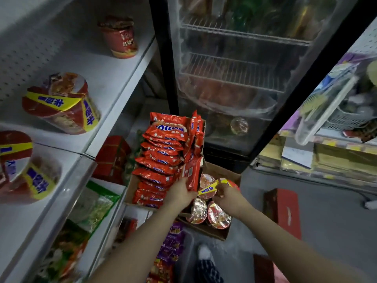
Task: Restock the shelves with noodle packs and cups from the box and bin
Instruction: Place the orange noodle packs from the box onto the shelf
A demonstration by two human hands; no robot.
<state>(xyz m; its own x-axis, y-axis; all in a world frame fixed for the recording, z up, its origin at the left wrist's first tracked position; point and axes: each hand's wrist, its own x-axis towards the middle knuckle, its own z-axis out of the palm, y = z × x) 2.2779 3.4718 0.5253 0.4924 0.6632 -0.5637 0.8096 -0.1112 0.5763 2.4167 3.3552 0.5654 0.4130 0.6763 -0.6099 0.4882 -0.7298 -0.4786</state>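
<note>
Below, at floor level: glass-door cooler [234,78] standing behind, white shelves [114,82] running down the left with red-and-yellow noodle cups [61,103] set along their front edge. Cardboard box [130,188] packed with overlapping orange-red noodle packs [161,152], tilted against the shelf edge. Just right of it, a lower open carton [216,231] holding foil-lidded cups [219,216] side by side. Left hand [180,194] gripping one noodle pack [191,174] upright at the near right corner of the box, fingers curled round its lower edge. Right hand [226,194] clasping a red cup with a yellow band [209,189], lifted just above the carton's other cups. Red boxes [282,211] on the grey floor at right.
</note>
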